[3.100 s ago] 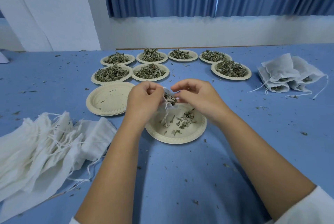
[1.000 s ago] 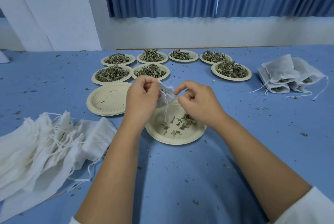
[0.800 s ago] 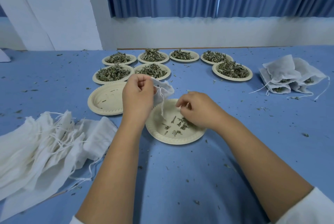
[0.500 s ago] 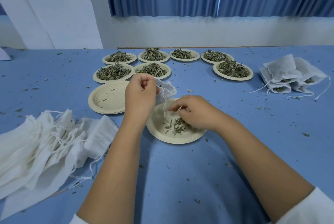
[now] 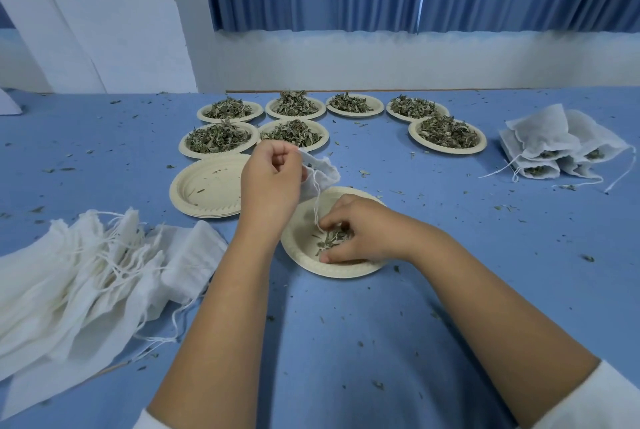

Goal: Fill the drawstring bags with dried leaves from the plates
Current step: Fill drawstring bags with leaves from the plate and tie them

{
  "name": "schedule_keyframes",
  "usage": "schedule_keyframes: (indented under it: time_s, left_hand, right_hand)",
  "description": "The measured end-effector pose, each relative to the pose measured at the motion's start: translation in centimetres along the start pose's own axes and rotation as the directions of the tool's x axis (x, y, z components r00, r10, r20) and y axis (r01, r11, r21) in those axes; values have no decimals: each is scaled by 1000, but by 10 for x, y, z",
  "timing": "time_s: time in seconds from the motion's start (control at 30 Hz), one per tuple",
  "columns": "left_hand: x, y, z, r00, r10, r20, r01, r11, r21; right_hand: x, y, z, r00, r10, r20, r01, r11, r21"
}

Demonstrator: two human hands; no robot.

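**Right hand drops from the bag to the plate for another pinch**

A second ago both hands were at the mouth of the bag. Now the right hand [image 5: 360, 231] is down on the near plate [image 5: 346, 271], just below the centre of the frame. Its fingers are curled over the leaves [image 5: 330, 241] left there. The scattered bits have been raked into one small clump under that grip.

The left hand [image 5: 270, 182] now keeps the bag [image 5: 320, 172] alone, just above and left of the plate. Its fingers are closed tight on the cloth at the rim. The string [image 5: 316, 203] hangs down toward the right hand. The inside of the bag is hidden.

I judge this plate nearly spent, and one or two more pinches should clear it. Seven heaped plates [image 5: 218, 139] wait at the top of the desk [image 5: 346, 342]. Filled bags [image 5: 554, 148] lie at the right and empty bags [image 5: 86, 272] at the lower left, so most of the work remains.
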State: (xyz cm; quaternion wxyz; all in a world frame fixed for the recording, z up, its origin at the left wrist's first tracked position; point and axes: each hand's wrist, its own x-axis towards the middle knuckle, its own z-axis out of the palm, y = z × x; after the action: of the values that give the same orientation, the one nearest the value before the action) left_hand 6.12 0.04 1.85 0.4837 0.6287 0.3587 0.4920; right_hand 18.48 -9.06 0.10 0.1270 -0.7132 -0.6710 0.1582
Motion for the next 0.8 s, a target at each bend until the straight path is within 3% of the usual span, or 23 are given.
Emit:
schedule_keyframes:
  time_s: [0.4, 0.6, 0.67, 0.8]
  left_hand:
    - [-1, 0, 1, 1000, -6, 5, 6, 1000, -8]
    - [0, 1, -1, 1000, 0, 2, 0, 1000, 1]
    - [0, 1, -1, 1000, 2, 0, -2, 1000, 4]
    - [0, 1, -1, 1000, 7, 2, -7, 1000, 4]
  right_hand:
    - [6, -5, 10, 990, -116, -85, 123, 988, 90]
    - [5, 7, 0, 986, -2, -169, 5, 1000, 21]
    - [4, 8, -2, 988, 37, -153, -26, 997, 74]
    - [4, 0, 6, 995, -23, -101, 31, 996, 82]
